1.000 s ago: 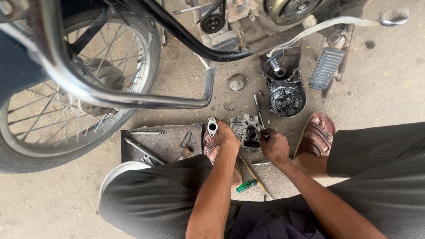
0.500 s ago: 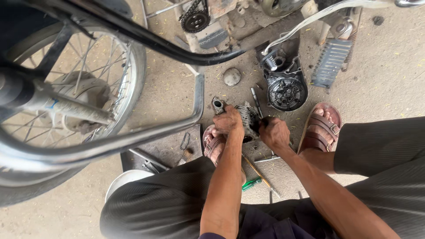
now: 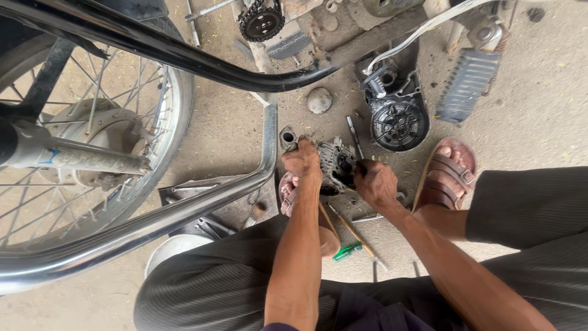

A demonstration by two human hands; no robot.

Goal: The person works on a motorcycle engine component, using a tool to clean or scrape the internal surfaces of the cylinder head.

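Note:
A grimy metal engine part (image 3: 332,164) rests on the ground between my feet. My left hand (image 3: 302,160) grips its left side, beside a short pipe opening (image 3: 288,136). My right hand (image 3: 375,181) is closed on a dark tool or fitting pressed against the part's right side; what it is I cannot tell. Both forearms reach down from my lap. My right foot wears a brown sandal (image 3: 446,173). My left foot (image 3: 288,191) shows partly under the left wrist.
A motorcycle rear wheel (image 3: 92,153) and chrome rail (image 3: 184,208) fill the left. A black round engine cover (image 3: 398,122), a footpeg (image 3: 468,86) and a sprocket (image 3: 261,21) lie ahead. Screwdrivers (image 3: 352,236), one green-handled (image 3: 346,252), and a metal tray (image 3: 214,211) lie near my knees.
The view has shifted closer and leftward relative to the bike. Both hands stay on the engine part; the right hand has shifted slightly against its side.

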